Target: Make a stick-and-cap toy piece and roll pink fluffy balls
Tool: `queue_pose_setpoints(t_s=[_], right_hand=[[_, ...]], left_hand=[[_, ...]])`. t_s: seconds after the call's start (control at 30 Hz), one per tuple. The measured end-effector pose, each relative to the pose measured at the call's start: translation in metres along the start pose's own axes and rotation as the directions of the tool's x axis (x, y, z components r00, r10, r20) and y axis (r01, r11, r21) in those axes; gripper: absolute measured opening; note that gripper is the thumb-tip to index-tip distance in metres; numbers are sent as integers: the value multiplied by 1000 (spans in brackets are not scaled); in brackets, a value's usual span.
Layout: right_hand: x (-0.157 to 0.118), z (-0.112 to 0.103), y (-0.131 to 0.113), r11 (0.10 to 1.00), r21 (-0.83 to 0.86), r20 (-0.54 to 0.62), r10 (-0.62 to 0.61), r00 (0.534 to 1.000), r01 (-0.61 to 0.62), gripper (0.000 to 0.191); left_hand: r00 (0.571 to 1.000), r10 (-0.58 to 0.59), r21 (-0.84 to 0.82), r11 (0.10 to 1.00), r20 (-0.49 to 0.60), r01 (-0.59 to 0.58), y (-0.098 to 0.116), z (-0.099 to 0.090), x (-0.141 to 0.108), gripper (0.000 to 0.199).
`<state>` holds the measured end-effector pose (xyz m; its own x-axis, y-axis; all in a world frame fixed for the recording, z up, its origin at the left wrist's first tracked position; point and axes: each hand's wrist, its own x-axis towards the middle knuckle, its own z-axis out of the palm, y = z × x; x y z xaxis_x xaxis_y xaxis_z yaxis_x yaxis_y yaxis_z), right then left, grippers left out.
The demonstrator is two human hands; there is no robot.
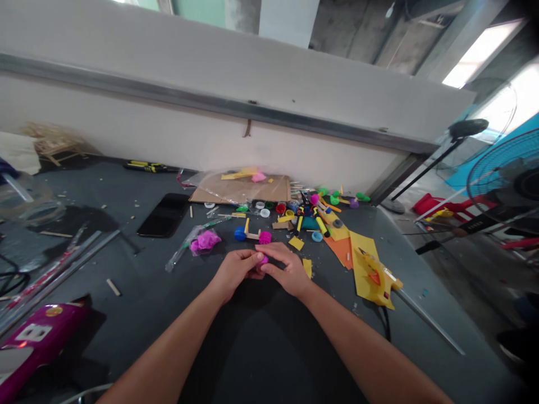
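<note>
My left hand [239, 270] and my right hand [287, 269] meet over the dark table [252, 348], fingers closed around a small pink piece [264, 260] that is mostly covered. Just beyond them lies a small assembly with a blue cap [240, 233], a pale stick and magenta caps [265, 238]. Left of it, pink clay [205, 241] rests in clear plastic. Yellow foam squares [296, 243] are to the right of the assembly.
A black phone [164, 215] lies at the left, a purple power strip [40, 342] at the near left. Coloured caps and pliers [320, 225] crowd the back right, near a yellow glue gun [377, 275]. A fan [514, 185] stands beyond the table.
</note>
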<state>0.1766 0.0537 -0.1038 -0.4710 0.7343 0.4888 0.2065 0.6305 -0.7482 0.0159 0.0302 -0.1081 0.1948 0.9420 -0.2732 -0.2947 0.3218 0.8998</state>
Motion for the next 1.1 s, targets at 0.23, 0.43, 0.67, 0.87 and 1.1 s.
queue_pose_setpoints(t_s=[0.23, 0.43, 0.67, 0.87, 1.1], right_hand=[[1, 1, 0, 997, -53, -129, 47, 991, -55, 16], [0, 0, -2, 994, -106, -79, -1, 997, -7, 25], [-2, 3, 5, 960, -273, -77, -90, 993, 66, 28], [-3, 4, 3, 952, -283, 43, -108, 993, 116, 38], [-3, 1, 3, 980, -193, -31, -48, 998, 41, 26]], left_hand=[[999, -15, 0, 1000, 42, 16, -1, 2, -2, 38], [999, 38, -13, 999, 6, -38, -1, 0, -1, 28], [996, 63, 45, 997, -60, -60, -1, 5, -1, 32], [997, 73, 83, 994, -30, -70, 0, 5, -2, 31], [999, 32, 56, 998, 23, -33, -1, 4, -2, 34]])
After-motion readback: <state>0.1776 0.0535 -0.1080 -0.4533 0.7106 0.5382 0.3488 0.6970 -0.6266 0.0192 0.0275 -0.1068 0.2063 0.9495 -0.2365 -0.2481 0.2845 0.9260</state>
